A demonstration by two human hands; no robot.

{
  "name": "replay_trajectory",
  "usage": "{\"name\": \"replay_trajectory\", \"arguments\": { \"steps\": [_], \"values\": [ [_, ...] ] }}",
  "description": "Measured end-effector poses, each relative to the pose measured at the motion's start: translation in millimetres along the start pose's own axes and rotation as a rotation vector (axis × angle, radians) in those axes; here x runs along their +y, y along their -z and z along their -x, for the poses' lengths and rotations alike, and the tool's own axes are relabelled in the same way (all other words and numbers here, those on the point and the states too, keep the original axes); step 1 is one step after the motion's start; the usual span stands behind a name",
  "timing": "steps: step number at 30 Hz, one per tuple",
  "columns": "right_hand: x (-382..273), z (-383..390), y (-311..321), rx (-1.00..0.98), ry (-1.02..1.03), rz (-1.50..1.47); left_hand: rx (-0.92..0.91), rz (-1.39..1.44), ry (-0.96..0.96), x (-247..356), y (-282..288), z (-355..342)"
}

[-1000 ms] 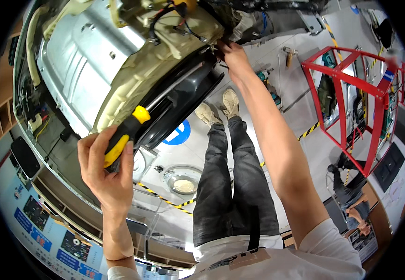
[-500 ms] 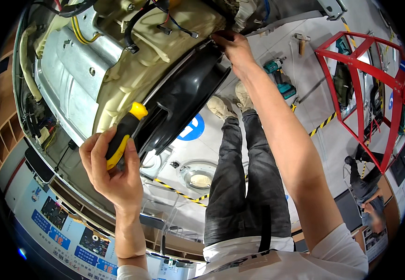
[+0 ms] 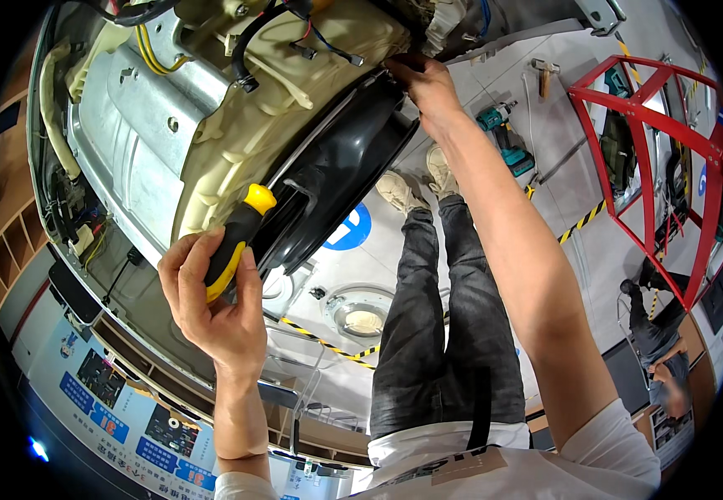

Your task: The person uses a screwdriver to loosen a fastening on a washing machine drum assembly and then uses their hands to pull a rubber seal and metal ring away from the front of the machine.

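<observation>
My left hand (image 3: pixel 216 317) is closed around the yellow-and-black handle of a screwdriver (image 3: pixel 235 246), held beside the near end of a black rubber door gasket (image 3: pixel 341 171). The screwdriver's blade cannot be made out. A thin metal band (image 3: pixel 316 137) runs along the gasket where it meets the cream plastic tub (image 3: pixel 245 142) of an opened washing machine. At the gasket's far end, my right hand (image 3: pixel 430 93) has its fingers bent over the rim; the fingertips are partly hidden in shadow.
Loose wires and connectors (image 3: pixel 328 48) hang above the tub, next to a grey metal plate (image 3: pixel 141 100). On the floor lie a round washer door (image 3: pixel 361 312), a teal power drill (image 3: pixel 507 142) and a hammer (image 3: pixel 544 75). A red metal frame (image 3: pixel 640 112) stands right; another person (image 3: pixel 670 358) sits beyond.
The whole view has shifted slightly, so things sit a little further right. My left hand keeps the screwdriver by the gasket, and my right hand stays at its far rim.
</observation>
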State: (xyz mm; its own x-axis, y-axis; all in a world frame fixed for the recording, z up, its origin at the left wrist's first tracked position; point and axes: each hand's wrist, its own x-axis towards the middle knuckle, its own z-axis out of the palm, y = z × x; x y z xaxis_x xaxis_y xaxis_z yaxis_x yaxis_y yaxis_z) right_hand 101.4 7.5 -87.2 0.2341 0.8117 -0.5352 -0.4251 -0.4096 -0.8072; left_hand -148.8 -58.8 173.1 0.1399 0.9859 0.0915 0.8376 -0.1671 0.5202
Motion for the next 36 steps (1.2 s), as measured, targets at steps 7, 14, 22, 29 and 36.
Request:
{"name": "replay_trajectory", "arguments": {
  "steps": [7, 14, 22, 29, 36],
  "values": [
    [-6, 4, -3, 0.019, -0.007, 0.017, -0.064, -0.048, -0.061, -2, 3, 1],
    [-3, 2, -3, 0.032, 0.029, 0.035, -0.058, 0.022, -0.027, -9, 1, 6],
    [0, 0, -1, -0.002, 0.018, -0.004, 0.026, 0.032, 0.016, -2, -4, 3],
    [1, -3, -1, 0.005, -0.001, 0.016, 0.020, -0.087, -0.100, 0, -4, 3],
    [3, -3, 0, 0.001, 0.004, 0.016, -0.061, -0.196, -0.201, 15, 4, -11]
  ]
}}
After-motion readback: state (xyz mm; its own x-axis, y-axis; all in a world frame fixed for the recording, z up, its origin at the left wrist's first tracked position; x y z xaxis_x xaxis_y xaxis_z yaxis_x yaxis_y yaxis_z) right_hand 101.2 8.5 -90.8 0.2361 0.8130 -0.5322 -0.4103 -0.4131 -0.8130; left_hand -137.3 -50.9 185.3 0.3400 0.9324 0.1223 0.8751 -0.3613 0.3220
